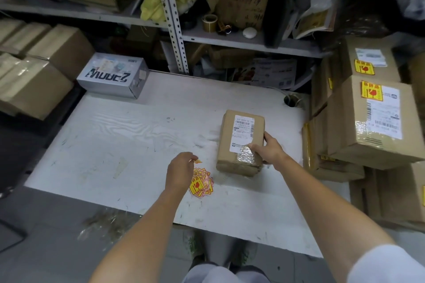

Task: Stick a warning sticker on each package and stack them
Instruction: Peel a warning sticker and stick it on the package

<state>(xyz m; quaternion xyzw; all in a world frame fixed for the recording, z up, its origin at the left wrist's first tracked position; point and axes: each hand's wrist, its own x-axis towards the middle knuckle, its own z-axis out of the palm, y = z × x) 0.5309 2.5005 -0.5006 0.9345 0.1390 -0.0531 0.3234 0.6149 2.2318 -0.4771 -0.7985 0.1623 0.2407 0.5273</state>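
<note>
View: head cam, looking down at both hands.
Landmark: package (240, 142), brown carton w/ white shipping label on top and clear tape across its near end; lies flat on the table (128, 135).
Right hand (269, 148): on the package's near right corner, thumb on top by the taped end, fingers (266, 135) curled down the right side. Grasping the package.
Left hand (179, 172): left of the package, near its front edge, just above the table. Fingertips pinched together on one sticker (198, 161); only a small yellow-orange corner shows.
Sticker pile (202, 182): loose heap of yellow and red warning labels on the table, near the package's front left corner, partly under the left hand.
Stacked packages (372, 117): larger cartons right of the package, off the table edge; the top two each carry a yellow and red sticker beside a white label.
Silver box (113, 74): far left of the package, at the table's back corner.
Shelf (230, 40): behind the package, crowded w/ cartons and bags; tape roll (209, 22) sits on it.
</note>
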